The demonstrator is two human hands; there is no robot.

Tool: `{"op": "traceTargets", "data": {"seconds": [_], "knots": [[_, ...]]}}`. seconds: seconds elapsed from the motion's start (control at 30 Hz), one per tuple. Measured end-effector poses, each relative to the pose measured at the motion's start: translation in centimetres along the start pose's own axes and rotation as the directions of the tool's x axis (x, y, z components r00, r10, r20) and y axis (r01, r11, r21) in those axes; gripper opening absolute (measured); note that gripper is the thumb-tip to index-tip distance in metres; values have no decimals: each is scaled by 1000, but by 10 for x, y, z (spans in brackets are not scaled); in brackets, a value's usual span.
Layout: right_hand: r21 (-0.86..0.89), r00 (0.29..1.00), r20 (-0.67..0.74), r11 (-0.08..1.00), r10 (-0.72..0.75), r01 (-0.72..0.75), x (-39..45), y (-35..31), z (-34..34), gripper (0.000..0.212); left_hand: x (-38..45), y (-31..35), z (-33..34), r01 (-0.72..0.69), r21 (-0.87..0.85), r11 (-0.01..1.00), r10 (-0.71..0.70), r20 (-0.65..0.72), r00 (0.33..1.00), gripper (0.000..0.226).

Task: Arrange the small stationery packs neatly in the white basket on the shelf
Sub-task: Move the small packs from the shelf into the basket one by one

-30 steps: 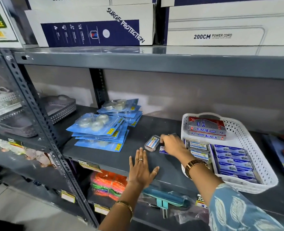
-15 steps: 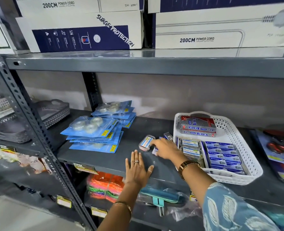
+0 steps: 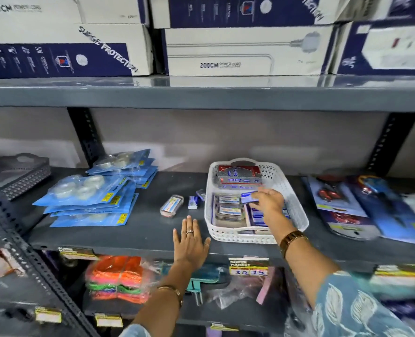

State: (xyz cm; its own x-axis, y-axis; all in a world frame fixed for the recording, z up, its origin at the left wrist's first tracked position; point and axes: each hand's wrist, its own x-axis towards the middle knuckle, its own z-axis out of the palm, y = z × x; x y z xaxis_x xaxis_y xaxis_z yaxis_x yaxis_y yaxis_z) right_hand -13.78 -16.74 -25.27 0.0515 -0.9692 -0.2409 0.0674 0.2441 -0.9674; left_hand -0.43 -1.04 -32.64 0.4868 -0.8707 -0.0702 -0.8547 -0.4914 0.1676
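Fingers of the right hand [image 3: 267,201] pinch a small blue pack [image 3: 248,197] over the middle of the white basket [image 3: 296,210], just above the rows already lying inside. The left hand [image 3: 191,242] rests flat on the grey shelf [image 3: 140,229], fingers spread, holding nothing. Left of the basket three more packs wait on the shelf: a clear-cased one [image 3: 172,206], a little blue-and-white one [image 3: 192,202], and another [image 3: 201,193] close by the rim. They look light, stiff and probably slick in their wrapping, so pinching across the short sides should suit.
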Motion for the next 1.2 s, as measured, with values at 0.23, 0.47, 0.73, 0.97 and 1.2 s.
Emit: {"op": "traceTargets", "data": {"seconds": [0.23,0.47,0.73,0.97,1.2], "knots": [[-529,954,-225,847,-196,49,-3,-9,-64,16,-1,16,7,16,-25,1000,-16,-13,1000,67],[-720,951,-133,687,-280,101,-14,-11,-71,27,-2,15,10,30,-41,999,-31,-26,999,66],[-841,960,-46,529,-277,112,-21,-7,-67,25,-3,15,11,24,-25,999,-25,-28,999,65],[-930,959,56,334,-278,151,-23,-4,-63,29,-2,13,12,14,-23,1000,-15,-38,999,65],[-969,947,113,177,-302,172,-23,-3,-58,30,-7,6,12,88,-53,995,-91,-65,994,67]]}}
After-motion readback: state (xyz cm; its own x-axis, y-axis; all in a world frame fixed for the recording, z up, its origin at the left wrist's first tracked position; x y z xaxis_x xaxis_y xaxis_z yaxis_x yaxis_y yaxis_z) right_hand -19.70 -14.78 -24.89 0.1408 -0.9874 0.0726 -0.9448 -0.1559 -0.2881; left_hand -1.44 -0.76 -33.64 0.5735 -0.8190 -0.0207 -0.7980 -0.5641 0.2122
